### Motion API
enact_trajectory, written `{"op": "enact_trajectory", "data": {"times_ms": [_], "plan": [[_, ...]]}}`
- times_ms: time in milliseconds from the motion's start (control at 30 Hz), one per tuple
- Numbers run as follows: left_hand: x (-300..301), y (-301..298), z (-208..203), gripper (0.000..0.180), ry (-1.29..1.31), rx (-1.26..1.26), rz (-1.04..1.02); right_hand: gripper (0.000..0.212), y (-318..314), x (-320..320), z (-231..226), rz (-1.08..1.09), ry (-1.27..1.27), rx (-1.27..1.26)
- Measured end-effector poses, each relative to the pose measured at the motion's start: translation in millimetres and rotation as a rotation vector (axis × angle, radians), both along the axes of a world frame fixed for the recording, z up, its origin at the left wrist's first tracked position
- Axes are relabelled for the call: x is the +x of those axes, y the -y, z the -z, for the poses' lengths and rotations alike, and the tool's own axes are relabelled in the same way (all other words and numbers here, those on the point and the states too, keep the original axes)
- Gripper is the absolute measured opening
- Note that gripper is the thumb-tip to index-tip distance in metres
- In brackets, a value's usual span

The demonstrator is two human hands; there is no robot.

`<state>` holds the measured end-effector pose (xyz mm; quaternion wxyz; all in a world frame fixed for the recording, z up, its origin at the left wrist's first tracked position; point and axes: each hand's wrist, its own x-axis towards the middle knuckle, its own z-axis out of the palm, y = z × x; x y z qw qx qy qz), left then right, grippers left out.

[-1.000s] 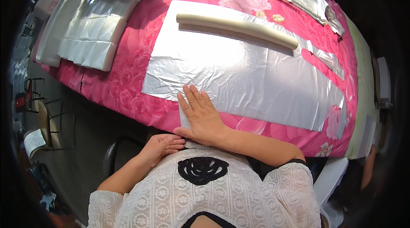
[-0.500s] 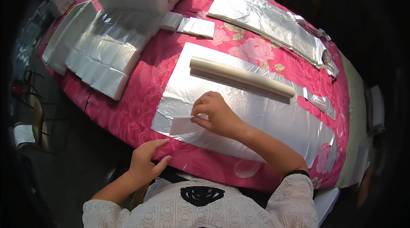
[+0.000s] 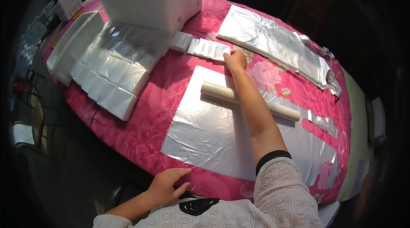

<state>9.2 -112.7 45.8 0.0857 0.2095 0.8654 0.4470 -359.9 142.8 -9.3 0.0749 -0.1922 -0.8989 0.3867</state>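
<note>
My right hand (image 3: 236, 59) reaches far across the table, its fingers pinched on the end of a row of small folded white plastic packets (image 3: 207, 50). Below that forearm lies a large silvery-white plastic bag (image 3: 196, 130), spread flat with its cut handles toward the right. A cream-coloured tube (image 3: 220, 91) rests across the bag, and my right forearm passes over it. Near the table's front edge my left hand (image 3: 168, 185) hovers close to the bag's near corner, fingers apart, holding nothing.
A stack of silvery bags (image 3: 273, 46) lies at the back right. Many white folded packets (image 3: 111, 72) stand in rows at the left, beside a white open bin (image 3: 70, 48) and a large white box (image 3: 149, 8). A pink flowered cloth (image 3: 158, 100) covers the table.
My right hand has moved from above the bag's near left part, where it held a small white piece, out to the packet row. My left hand stays open near the front edge. The view has shifted.
</note>
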Motion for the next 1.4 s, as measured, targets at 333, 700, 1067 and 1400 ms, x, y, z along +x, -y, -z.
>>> {"op": "enact_trajectory", "data": {"times_ms": [333,700,1067,1400], "plan": [[-16,-9,6,0.040,-0.127,0.006,0.089,0.057,-75,135,-27,-0.596,-0.199,0.299],[-43,-130,22,0.063,-0.213,-0.074,0.411,0.052,-130,388,-40,-0.442,-0.004,0.224],[-37,-237,38,0.084,-0.419,-0.214,0.606,0.049,-278,437,-1,-0.285,-0.033,0.529],[-26,-268,33,0.079,-0.402,-0.152,0.711,0.027,-447,506,6,0.357,0.010,0.641]]}}
